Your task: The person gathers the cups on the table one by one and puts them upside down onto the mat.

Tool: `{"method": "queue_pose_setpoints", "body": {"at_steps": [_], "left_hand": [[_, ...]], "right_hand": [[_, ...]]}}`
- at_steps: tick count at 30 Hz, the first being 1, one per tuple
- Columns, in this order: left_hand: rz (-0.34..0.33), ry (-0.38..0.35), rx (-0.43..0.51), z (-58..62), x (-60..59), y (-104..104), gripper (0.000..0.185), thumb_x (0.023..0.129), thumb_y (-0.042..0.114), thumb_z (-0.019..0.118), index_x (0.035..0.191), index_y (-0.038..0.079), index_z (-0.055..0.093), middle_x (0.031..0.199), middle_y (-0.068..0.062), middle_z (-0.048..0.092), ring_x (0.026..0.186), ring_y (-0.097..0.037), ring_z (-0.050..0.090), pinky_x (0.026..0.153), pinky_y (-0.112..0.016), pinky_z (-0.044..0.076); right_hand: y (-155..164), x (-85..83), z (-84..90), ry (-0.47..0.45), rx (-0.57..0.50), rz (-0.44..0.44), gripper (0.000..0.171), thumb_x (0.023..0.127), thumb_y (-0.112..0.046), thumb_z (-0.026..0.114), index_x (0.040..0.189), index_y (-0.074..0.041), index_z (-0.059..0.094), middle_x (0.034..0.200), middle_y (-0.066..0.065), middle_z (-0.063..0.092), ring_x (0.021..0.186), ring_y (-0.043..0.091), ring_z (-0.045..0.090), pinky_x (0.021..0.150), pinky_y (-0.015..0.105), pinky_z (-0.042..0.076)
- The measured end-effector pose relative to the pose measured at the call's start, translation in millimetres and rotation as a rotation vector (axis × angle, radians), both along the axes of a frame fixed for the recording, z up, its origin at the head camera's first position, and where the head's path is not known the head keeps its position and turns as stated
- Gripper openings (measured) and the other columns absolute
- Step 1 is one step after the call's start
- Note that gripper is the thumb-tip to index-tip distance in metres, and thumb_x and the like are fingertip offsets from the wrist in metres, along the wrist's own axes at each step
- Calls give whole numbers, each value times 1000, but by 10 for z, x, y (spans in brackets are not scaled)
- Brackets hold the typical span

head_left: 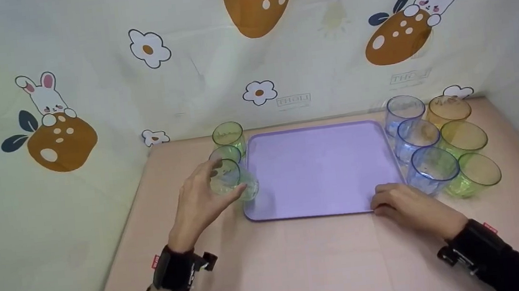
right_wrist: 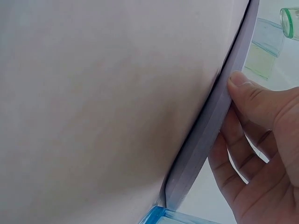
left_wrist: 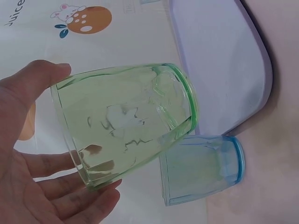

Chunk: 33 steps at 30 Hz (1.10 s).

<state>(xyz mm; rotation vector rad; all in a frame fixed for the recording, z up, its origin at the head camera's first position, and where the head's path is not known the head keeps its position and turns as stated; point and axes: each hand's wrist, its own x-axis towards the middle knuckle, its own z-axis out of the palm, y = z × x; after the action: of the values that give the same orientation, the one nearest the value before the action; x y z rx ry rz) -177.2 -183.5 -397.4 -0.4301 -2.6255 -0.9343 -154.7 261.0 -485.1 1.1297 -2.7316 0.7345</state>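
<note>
Back cloth: pale, with bunnies and flowers, behind the pink desk.
Left hand: pinches a green cup near the rim, thumb on one side, fingers on the other.
Cup's place: in that hand, by the left edge of the purple tray; whether its bottom touches anything is hard to tell.
Past the left hand: a blue cup, then a second green one.
Right hand: pinches the tray's near right corner, with more cups just beside and beyond it.
Good holding: the person should squeeze lightly but firmly, lift the bottom clear of the tray's edge, and hold the tray still.
</note>
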Motion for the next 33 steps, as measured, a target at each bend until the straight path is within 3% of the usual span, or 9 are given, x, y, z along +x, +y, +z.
{"method": "queue_pose_setpoints", "body": {"at_steps": [10,22,33], "left_hand": [[-31,15,12,6,-22,25,75,79,42,87,138,6,59,121,-12,68,106,-33,66,86,-51,52],[-28,31,40,8,-18,49,70,79,43,86,135,8,61,117,-8,69,103,-25,65,84,-48,52],[-31,21,68,4,-11,67,72,78,41,88,136,9,60,120,-10,68,105,-26,65,86,-48,52]], "right_hand": [[0,8,6,7,0,-10,16,85,2,78,90,-14,74,86,-10,62,81,8,61,74,34,55],[5,-5,-9,-1,1,-15,16,85,1,78,90,-14,75,85,-11,60,81,7,61,74,33,55],[3,-2,-2,9,-1,-13,17,85,1,78,90,-15,74,86,-11,61,81,7,61,75,33,55]]}}
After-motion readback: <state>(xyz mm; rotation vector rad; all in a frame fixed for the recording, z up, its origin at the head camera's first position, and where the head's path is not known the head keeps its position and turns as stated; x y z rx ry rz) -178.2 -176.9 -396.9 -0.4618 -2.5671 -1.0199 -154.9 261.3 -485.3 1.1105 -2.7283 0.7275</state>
